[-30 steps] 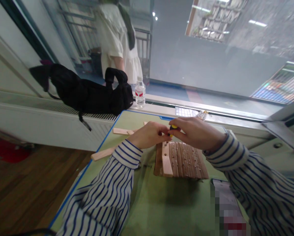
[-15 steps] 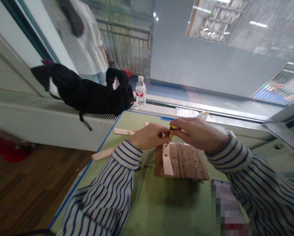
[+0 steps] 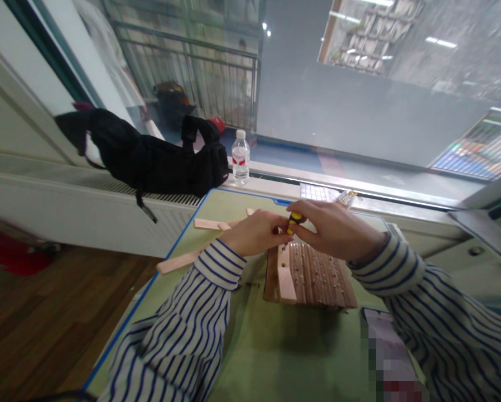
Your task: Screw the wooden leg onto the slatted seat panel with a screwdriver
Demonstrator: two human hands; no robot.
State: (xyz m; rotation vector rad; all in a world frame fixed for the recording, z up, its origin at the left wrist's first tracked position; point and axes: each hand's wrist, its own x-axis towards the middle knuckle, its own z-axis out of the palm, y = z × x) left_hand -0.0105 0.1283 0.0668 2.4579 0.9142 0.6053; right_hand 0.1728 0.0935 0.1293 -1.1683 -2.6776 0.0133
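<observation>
We're clamping right fingers (image 3: 304,207) on yellow-black screwdriver (image 3: 294,221); cannot tell if left fingers (image 3: 279,239), alongside, are gripping; drilled wooden strip (image 3: 287,282) lying on corrugated cardboard (image 3: 322,274) below fingers.

Your right grip (image 3: 334,228) partly hides the yellow-black tool (image 3: 294,220); your left grip (image 3: 254,231) covers one end of a wooden stick (image 3: 208,224). Nearer you than your right grip, the phone (image 3: 390,340) is blurred into blocks.

Indoor room, large window (image 3: 292,106), radiator (image 3: 108,215), green desk (image 3: 250,346)
</observation>
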